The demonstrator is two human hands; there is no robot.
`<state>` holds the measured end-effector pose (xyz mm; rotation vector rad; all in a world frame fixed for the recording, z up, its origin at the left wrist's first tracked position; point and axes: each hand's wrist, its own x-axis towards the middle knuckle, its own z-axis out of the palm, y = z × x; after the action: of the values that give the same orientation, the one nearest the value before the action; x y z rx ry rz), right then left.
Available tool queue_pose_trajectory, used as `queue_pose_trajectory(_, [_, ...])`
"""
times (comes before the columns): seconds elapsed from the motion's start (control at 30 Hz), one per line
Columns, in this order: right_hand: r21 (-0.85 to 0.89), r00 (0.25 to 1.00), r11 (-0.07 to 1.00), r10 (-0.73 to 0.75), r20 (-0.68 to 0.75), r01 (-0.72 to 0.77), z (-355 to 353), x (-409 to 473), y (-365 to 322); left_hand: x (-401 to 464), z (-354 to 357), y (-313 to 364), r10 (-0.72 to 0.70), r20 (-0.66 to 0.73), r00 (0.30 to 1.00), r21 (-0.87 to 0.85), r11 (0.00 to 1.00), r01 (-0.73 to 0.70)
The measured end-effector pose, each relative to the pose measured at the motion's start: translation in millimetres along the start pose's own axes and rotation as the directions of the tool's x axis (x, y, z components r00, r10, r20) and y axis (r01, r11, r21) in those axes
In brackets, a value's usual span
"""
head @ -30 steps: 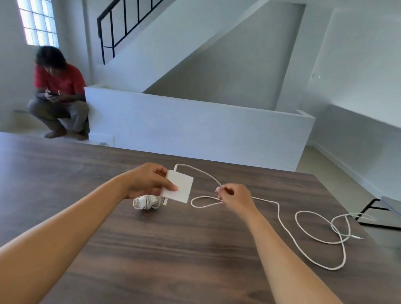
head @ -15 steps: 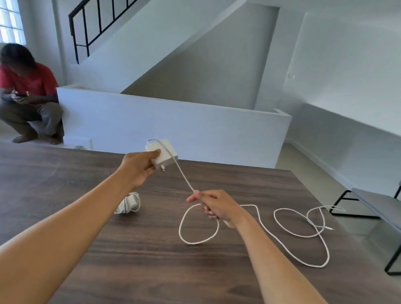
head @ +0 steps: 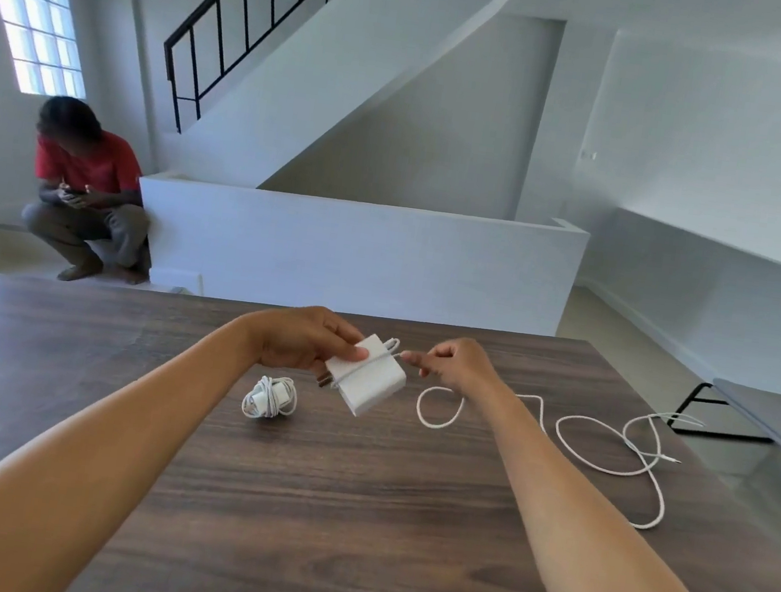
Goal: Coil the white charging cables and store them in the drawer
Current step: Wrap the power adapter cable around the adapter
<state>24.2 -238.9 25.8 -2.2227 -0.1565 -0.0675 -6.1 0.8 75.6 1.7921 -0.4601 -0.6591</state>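
Observation:
My left hand (head: 303, 339) holds a white square charger block (head: 367, 379) above the dark wooden table (head: 350, 514), thumb pressed on its top. One strand of its white cable (head: 606, 453) lies across the block's face. My right hand (head: 454, 364) pinches that cable just right of the block. The rest of the cable trails in loose loops over the table's right side to its plug end (head: 669, 460). A second white charger with its cable wound into a bundle (head: 270, 396) lies on the table below my left hand. No drawer is in view.
A grey chair with black legs (head: 769, 420) stands past the table's right edge. A person in a red shirt (head: 84, 196) crouches on the floor at the far left, beside a low white wall (head: 359, 252) and a staircase.
My left hand has brought the charger block down and toward the middle. My right hand has moved up to the block and laid a strand of cable across it.

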Motion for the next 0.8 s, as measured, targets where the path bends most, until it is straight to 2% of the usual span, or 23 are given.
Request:
queue_pose_trajectory(0.17, [0.033, 0.996, 0.998, -0.056, -0.065, 0.058, -19, 4, -13, 3, -1, -8, -0.013, -0.252, 0.968, 0.206, 0.976, 0.066])
queue_pose_trajectory(0.33, [0.048, 0.995, 0.997, -0.064, -0.081, 0.069, -22, 1, -17, 16, -4, -20, 0.040, -0.428, 0.903, 0.443, 0.880, 0.171])
queue_pose_trajectory(0.4, [0.061, 0.995, 0.995, -0.073, -0.069, 0.077, -18, -4, -23, 23, -2, -24, 0.074, -0.505, 0.860, 0.552, 0.794, 0.255])
queue_pose_trajectory(0.5, [0.100, 0.999, 0.994, -0.043, 0.033, 0.040, -14, -10, -34, 31, -1, -31, 0.158, -0.653, 0.741, 0.596, 0.710, 0.374])
queue_pose_trajectory(0.57, [0.160, 0.987, 0.987, -0.016, 0.158, -0.010, -11, -16, -38, 35, -1, -33, 0.193, -0.749, 0.633, 0.533, 0.744, 0.403])
queue_pose_trajectory(0.6, [0.191, 0.974, 0.981, -0.004, 0.226, -0.040, -9, -18, -39, 37, -1, -32, 0.191, -0.788, 0.586, 0.474, 0.796, 0.378])
queue_pose_trajectory(0.67, [0.218, 0.930, 0.969, 0.026, 0.367, -0.114, -2, -21, -38, 41, 0, -26, 0.129, -0.832, 0.540, 0.285, 0.934, 0.215])
queue_pose_trajectory(0.73, [0.222, 0.866, 0.956, 0.060, 0.497, -0.194, 5, -23, -36, 42, 3, -17, 0.027, -0.831, 0.556, 0.043, 0.999, 0.015])
queue_pose_trajectory(0.8, [0.232, 0.801, 0.941, 0.062, 0.596, -0.246, 9, -22, -32, 40, 5, -7, -0.048, -0.781, 0.622, -0.178, 0.973, -0.149])
